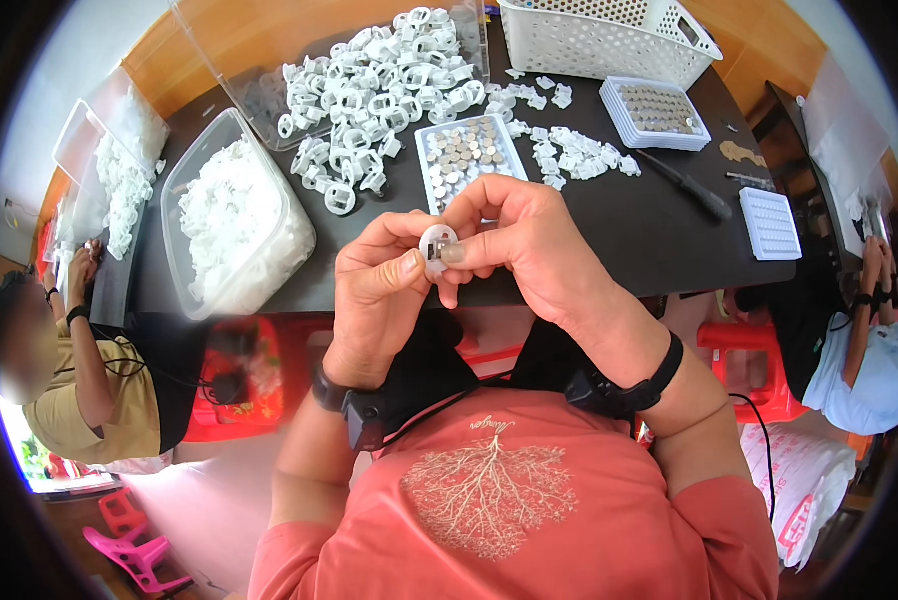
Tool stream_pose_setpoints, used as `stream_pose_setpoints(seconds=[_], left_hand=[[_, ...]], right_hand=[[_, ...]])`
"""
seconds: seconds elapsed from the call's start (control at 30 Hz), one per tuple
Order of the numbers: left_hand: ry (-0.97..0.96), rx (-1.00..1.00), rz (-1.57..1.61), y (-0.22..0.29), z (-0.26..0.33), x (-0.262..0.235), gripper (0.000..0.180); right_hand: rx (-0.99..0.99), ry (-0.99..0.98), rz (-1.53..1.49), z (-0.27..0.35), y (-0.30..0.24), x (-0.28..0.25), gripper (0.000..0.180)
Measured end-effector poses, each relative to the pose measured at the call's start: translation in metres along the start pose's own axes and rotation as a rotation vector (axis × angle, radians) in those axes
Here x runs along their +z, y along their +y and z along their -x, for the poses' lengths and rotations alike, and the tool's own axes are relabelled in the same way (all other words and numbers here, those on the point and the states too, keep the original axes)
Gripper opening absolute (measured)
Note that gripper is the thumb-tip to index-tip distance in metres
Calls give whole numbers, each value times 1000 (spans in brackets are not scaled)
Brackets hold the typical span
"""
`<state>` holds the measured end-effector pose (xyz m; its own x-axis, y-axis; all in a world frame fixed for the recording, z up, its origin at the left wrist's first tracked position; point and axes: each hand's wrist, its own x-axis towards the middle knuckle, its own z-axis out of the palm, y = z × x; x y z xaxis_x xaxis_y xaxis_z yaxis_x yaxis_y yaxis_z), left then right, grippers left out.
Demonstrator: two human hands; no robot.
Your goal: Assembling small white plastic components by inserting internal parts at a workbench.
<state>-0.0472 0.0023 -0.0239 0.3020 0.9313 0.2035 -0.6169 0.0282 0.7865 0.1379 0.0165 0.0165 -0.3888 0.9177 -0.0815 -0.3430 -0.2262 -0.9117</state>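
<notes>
A small round white plastic piece (435, 240) with dark openings sits between my hands, above the near edge of the table. My left hand (377, 280) pinches it by its left side with thumb and fingers. My right hand (529, 235) closes on its right side, thumb tip against its face. Just beyond my fingers lies a white tray (518, 165) of silver and tan button-like discs (463, 150). Behind it and to the left is a large heap of white ring-shaped plastic parts (379, 85). Small white flat pieces (579, 155) lie scattered right of the tray.
A clear tub (294, 240) of white parts stands at left. A white perforated basket (609, 55) is at the back, near stacked disc trays (659, 135). A black-handled tool (704, 195) and another tray (769, 225) lie at right. People work on both sides.
</notes>
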Motion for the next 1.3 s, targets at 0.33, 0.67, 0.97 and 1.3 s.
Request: stream_pose_setpoints(seconds=[0.33, 0.67, 0.97, 1.3], left_hand=[[-18, -60, 76, 3, -2, -3, 35], [35, -62, 82, -1, -1, 2, 32], [53, -62, -14, -1, -6, 12, 34], [69, -54, -46, 3, -12, 21, 27]], right_hand=[[-59, 78, -6, 5, 3, 6, 15], [-783, 135, 577, 12, 26, 4, 11], [-491, 70, 325, 17, 17, -4, 7], [-382, 39, 137, 16, 14, -11, 8]])
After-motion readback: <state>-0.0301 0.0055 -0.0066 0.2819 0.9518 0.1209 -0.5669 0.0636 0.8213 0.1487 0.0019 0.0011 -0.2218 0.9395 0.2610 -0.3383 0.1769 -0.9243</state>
